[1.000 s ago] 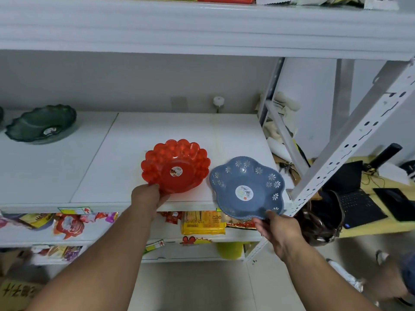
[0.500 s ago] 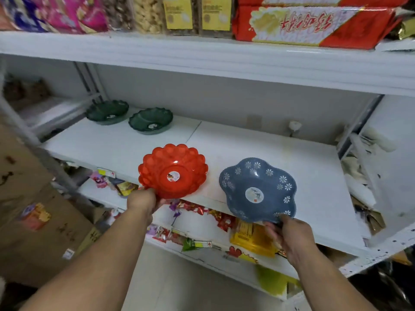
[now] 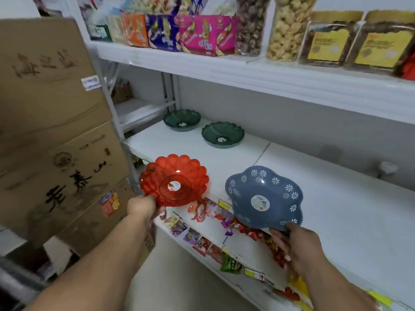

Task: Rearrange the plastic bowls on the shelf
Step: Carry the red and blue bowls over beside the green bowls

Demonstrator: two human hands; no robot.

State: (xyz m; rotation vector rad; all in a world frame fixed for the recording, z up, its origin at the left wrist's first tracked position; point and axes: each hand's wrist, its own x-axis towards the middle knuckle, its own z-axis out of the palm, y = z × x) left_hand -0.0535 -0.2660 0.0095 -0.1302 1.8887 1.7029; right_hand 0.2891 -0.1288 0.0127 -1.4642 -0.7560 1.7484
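Head view — left hand (image 3: 141,206) pinches red bowl (image 3: 174,180), right hand (image 3: 299,248) blue bowl (image 3: 265,197) (both by rims) off the shelf (image 3: 350,212) edge.

Red bowl (image 3: 174,181), blue bowl (image 3: 265,198) held tilted; two green bowls (image 3: 222,134) on shelf (image 3: 336,198).

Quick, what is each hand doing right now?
Left hand: closed on the red bowl's near rim.
Right hand: closed on the blue bowl's near rim.

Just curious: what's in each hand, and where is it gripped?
Left hand pinches the red bowl by its near rim; right hand holds the blue bowl likewise.
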